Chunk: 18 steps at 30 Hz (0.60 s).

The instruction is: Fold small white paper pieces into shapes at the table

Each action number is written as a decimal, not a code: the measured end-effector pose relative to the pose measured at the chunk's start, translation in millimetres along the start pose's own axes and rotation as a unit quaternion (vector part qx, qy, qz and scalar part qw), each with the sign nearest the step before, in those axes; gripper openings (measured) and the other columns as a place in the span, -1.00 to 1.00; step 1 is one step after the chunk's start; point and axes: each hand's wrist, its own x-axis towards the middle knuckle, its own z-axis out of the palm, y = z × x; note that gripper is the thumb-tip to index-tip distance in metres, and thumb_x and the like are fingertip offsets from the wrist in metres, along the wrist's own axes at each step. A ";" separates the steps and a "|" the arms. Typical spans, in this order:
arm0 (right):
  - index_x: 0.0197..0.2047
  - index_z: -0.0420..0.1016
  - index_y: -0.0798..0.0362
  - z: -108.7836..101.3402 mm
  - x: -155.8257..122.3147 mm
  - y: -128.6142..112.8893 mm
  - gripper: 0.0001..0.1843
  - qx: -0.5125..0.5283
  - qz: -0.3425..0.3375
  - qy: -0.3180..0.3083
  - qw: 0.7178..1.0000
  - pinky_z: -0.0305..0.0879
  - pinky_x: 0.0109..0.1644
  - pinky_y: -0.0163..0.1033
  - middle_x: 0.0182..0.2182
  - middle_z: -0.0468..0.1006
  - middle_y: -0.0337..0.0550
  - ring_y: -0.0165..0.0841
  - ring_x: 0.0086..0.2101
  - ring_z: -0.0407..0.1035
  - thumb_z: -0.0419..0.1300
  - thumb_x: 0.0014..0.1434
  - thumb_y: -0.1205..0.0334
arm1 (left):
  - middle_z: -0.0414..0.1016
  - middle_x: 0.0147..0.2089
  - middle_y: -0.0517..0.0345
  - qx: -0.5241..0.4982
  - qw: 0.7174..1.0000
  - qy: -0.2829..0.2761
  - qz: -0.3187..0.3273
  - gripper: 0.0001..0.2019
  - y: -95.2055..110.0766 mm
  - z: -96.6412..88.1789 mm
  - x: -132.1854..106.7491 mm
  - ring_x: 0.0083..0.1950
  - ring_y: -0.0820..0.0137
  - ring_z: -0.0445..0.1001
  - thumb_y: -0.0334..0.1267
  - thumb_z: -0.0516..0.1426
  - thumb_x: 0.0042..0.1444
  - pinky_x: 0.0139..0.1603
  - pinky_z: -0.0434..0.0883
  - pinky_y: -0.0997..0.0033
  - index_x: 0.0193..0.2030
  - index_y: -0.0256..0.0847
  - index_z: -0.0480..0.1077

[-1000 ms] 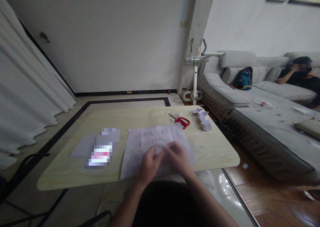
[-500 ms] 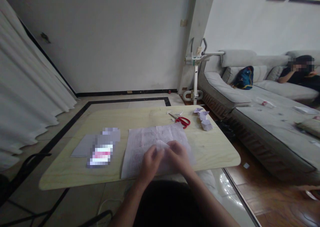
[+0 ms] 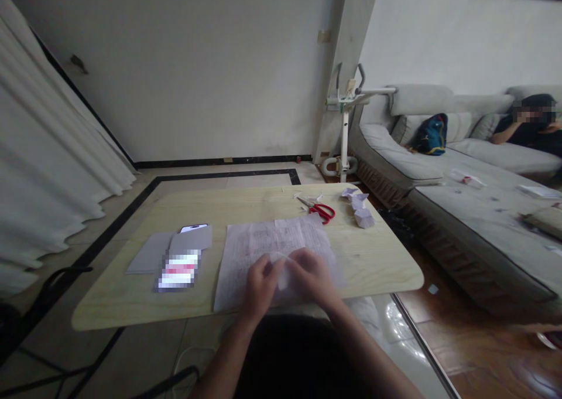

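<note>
Both hands meet over the near edge of a light wooden table [image 3: 377,264]. My left hand [image 3: 260,286] and my right hand [image 3: 311,279] pinch a small piece of white paper [image 3: 283,270] between their fingertips, fingers curled round it. Under them lies a large written-on sheet [image 3: 259,244], flat on the table. Red-handled scissors [image 3: 319,210] lie further back, with paper scraps around them. Several small folded paper pieces [image 3: 360,207] sit at the far right of the table.
Grey cards and a phone [image 3: 184,241] lie left of the sheet. A grey sofa [image 3: 461,211] runs along the right, with a blue bag [image 3: 430,134] and another person [image 3: 527,128] on it. A white exercise machine [image 3: 345,123] stands behind the table. White curtains [image 3: 39,170] hang at the left.
The fingers of both hands have shifted slightly on the small paper, which now sits lower between them. The camera has tilted a little; the table things stay put.
</note>
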 end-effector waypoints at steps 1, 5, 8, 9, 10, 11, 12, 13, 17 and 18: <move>-0.41 0.44 0.07 0.0 0.0 -0.6 -0.81 -0.002 -0.001 0.000 1.000 0.27 -0.45 -0.34 -0.54 0.45 -0.25 -0.40 -0.50 0.32 0.20 0.12 0.13 | 0.31 -0.55 0.28 0.000 1.000 0.001 -0.003 -0.74 0.4 -0.3 0.3 -0.47 0.45 0.30 -0.10 0.15 0.09 -0.48 0.24 0.54 -0.48 -0.24 0.35; -0.43 0.43 0.08 -0.6 -0.2 -3.8 -0.80 -0.010 0.002 -0.005 1.000 0.26 -0.46 -0.35 -0.55 0.44 -0.25 -0.41 -0.50 0.33 0.20 0.13 0.14 | 0.38 -0.50 0.23 -0.003 1.000 -0.017 -0.023 -0.75 3.1 -2.3 2.5 -0.41 0.40 0.37 -0.09 0.16 0.08 -0.42 0.30 0.51 -0.43 -0.25 0.41; -0.43 0.45 0.08 -0.7 -0.4 -5.2 -0.81 -0.012 0.002 -0.011 1.000 0.27 -0.45 -0.35 -0.53 0.46 -0.24 -0.40 -0.49 0.34 0.20 0.13 0.15 | 0.41 -0.48 0.22 0.003 1.000 -0.017 -0.023 -0.76 4.1 -2.9 3.2 -0.40 0.39 0.38 -0.09 0.17 0.07 -0.40 0.31 0.51 -0.39 -0.26 0.44; -0.42 0.46 0.08 -0.6 -0.4 -5.3 -0.81 -0.011 0.002 -0.011 1.000 0.28 -0.44 -0.35 -0.53 0.46 -0.24 -0.40 -0.49 0.34 0.21 0.13 0.15 | 0.39 -0.50 0.24 0.004 1.000 -0.011 -0.021 -0.75 3.8 -2.7 3.2 -0.42 0.40 0.36 -0.09 0.17 0.07 -0.42 0.30 0.51 -0.41 -0.26 0.44; -0.41 0.46 0.09 -0.4 -0.3 -5.2 -0.81 -0.011 0.002 -0.012 1.000 0.28 -0.44 -0.35 -0.52 0.46 -0.24 -0.40 -0.48 0.34 0.21 0.13 0.14 | 0.37 -0.52 0.25 0.005 1.000 -0.005 -0.019 -0.75 3.3 -2.4 3.0 -0.44 0.42 0.34 -0.08 0.17 0.07 -0.45 0.28 0.52 -0.43 -0.25 0.42; -0.41 0.47 0.09 -0.1 -0.3 -5.0 -0.80 -0.011 0.002 -0.012 1.000 0.27 -0.44 -0.35 -0.53 0.46 -0.24 -0.40 -0.49 0.34 0.21 0.13 0.14 | 0.33 -0.54 0.27 0.006 1.000 0.001 -0.019 -0.74 2.4 -2.0 2.8 -0.46 0.44 0.32 -0.08 0.18 0.06 -0.47 0.26 0.53 -0.45 -0.25 0.41; -0.41 0.47 0.09 0.2 -0.3 -4.8 -0.80 -0.011 0.003 -0.012 1.000 0.27 -0.44 -0.35 -0.53 0.46 -0.24 -0.40 -0.49 0.33 0.21 0.13 0.13 | 0.30 -0.56 0.29 0.006 1.000 0.008 -0.018 -0.73 1.4 -1.5 2.5 -0.48 0.45 0.29 -0.07 0.18 0.06 -0.49 0.24 0.54 -0.47 -0.25 0.39; -0.41 0.47 0.09 0.4 -0.3 -4.5 -0.79 -0.012 0.002 -0.013 1.000 0.26 -0.45 -0.35 -0.54 0.45 -0.24 -0.41 -0.50 0.33 0.21 0.13 0.12 | 0.27 -0.57 0.30 0.004 1.000 0.013 -0.017 -0.72 0.4 -1.1 2.2 -0.49 0.46 0.27 -0.07 0.18 0.06 -0.50 0.23 0.54 -0.48 -0.25 0.37; -0.41 0.47 0.09 1.0 -0.5 -3.7 -0.80 -0.017 -0.006 -0.017 1.000 0.27 -0.43 -0.34 -0.53 0.46 -0.23 -0.40 -0.48 0.34 0.20 0.14 0.14 | 0.22 -0.56 0.32 -0.003 1.000 0.016 -0.011 -0.73 -2.4 0.0 1.3 -0.48 0.47 0.24 -0.07 0.16 0.08 -0.49 0.21 0.55 -0.48 -0.23 0.33; -0.40 0.47 0.09 0.9 -0.6 -3.5 -0.81 -0.018 -0.006 -0.016 1.000 0.27 -0.43 -0.34 -0.52 0.47 -0.23 -0.40 -0.48 0.34 0.20 0.14 0.15 | 0.22 -0.56 0.32 -0.005 1.000 0.015 -0.009 -0.73 -2.5 0.0 1.0 -0.47 0.46 0.24 -0.07 0.16 0.09 -0.48 0.22 0.55 -0.48 -0.23 0.33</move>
